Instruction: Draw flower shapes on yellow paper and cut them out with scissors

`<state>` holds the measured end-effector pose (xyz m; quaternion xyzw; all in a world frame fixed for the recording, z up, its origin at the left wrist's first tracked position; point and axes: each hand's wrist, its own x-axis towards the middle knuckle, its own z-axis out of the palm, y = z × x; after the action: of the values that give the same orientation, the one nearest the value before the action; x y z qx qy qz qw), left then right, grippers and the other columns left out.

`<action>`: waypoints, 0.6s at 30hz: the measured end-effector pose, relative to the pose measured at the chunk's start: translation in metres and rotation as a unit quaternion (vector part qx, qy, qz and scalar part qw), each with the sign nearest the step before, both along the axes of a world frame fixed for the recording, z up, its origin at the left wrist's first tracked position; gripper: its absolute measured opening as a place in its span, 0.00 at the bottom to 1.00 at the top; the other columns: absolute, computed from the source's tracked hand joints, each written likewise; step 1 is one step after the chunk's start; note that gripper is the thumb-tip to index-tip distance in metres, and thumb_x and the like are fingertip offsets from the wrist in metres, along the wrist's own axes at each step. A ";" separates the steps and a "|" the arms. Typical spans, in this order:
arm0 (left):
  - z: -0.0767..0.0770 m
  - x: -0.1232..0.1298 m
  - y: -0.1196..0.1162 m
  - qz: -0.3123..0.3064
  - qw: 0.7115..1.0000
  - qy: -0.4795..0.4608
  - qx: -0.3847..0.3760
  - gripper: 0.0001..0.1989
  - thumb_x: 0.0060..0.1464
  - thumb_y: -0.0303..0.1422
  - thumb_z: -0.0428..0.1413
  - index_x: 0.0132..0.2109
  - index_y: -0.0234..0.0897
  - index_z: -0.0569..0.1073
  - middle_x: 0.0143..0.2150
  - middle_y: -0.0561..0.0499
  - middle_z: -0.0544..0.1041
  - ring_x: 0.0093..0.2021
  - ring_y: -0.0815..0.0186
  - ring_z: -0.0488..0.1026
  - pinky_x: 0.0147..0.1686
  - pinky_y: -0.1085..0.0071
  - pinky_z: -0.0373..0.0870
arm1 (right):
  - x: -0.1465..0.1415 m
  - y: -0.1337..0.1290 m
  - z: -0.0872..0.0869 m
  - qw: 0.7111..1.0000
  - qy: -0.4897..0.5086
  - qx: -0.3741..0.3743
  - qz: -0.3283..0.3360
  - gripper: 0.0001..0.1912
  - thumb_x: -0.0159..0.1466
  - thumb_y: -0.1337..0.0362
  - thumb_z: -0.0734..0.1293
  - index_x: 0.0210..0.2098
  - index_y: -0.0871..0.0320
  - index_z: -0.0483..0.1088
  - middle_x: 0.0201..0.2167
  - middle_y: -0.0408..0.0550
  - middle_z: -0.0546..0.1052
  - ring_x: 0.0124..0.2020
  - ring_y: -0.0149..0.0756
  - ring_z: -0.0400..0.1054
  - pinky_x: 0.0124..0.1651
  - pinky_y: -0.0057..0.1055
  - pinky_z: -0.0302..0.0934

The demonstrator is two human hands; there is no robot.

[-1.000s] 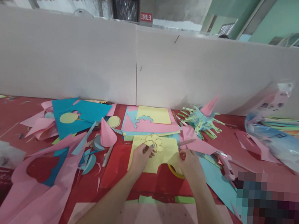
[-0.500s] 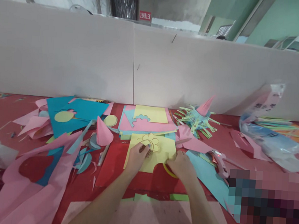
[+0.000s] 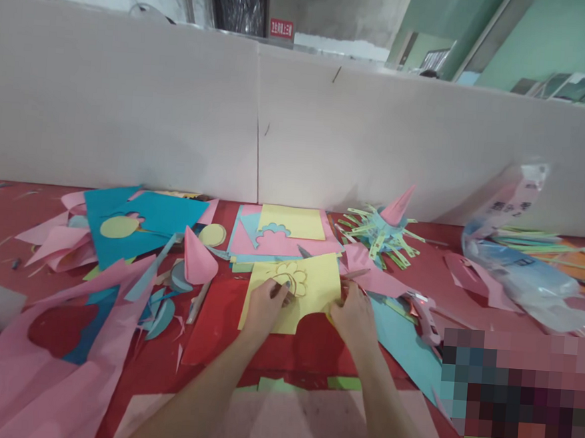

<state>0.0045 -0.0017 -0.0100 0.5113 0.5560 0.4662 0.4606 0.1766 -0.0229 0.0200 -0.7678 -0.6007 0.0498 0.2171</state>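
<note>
A sheet of yellow paper [image 3: 311, 307] with a flower outline drawn on it is tilted up over a red sheet [image 3: 215, 320]. A rounded piece is cut out of its lower edge. My left hand [image 3: 268, 304] grips the paper at its left part, thumb and fingers closed beside the drawn flower. My right hand [image 3: 352, 311] is closed at the paper's right edge around scissors [image 3: 357, 274]. Their blades are spread, one tip poking out behind the paper's top edge and the other lying to the right. Most of the handle is hidden by my fingers.
Patterned paper sheets [image 3: 290, 245] lie behind. A pink cone [image 3: 199, 259] and pink scraps [image 3: 64, 396] are on the left. To the right are a spiky paper piece [image 3: 384, 235], a glue gun [image 3: 429, 315] and a plastic bag [image 3: 543, 283]. A white panel [image 3: 403, 140] closes the back.
The scissors' blades have spread, one tip now showing behind the paper's top edge. The right side of the yellow paper has lifted and tilted. My right hand has turned slightly upward.
</note>
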 end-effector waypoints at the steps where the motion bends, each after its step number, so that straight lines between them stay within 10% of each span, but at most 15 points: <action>1: 0.000 0.000 0.000 0.001 1.000 0.001 0.000 0.13 0.48 0.41 0.51 0.24 0.36 0.66 0.21 0.51 0.73 0.23 0.67 0.72 0.25 0.73 0.67 | 0.002 0.001 -0.001 1.000 0.003 0.025 -0.006 0.20 0.51 0.70 0.60 0.44 0.64 0.62 0.37 0.55 0.72 0.41 0.45 0.65 0.44 0.35 0.54; 12: 0.001 0.002 -0.001 0.004 0.999 0.032 0.010 0.14 0.48 0.42 0.50 0.24 0.36 0.67 0.22 0.51 0.74 0.25 0.67 0.72 0.26 0.72 0.65 | 0.024 0.003 0.015 0.954 0.149 0.219 -0.142 0.15 0.53 0.60 0.64 0.38 0.59 0.66 0.29 0.49 0.71 0.30 0.38 0.63 0.32 0.32 0.57; 18: 0.008 0.000 -0.005 0.002 1.000 0.027 0.008 0.15 0.49 0.43 0.50 0.25 0.36 0.69 0.23 0.50 0.75 0.25 0.66 0.72 0.28 0.71 0.66 | -0.004 0.001 0.016 0.864 0.459 0.207 -0.019 0.14 0.52 0.54 0.66 0.25 0.57 0.60 0.15 0.34 0.58 0.14 0.23 0.50 0.16 0.22 0.47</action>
<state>0.0041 -0.0066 -0.0024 0.5262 0.5655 0.4572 0.4408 0.1725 -0.0215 0.0364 -0.6067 -0.4146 0.2673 0.6233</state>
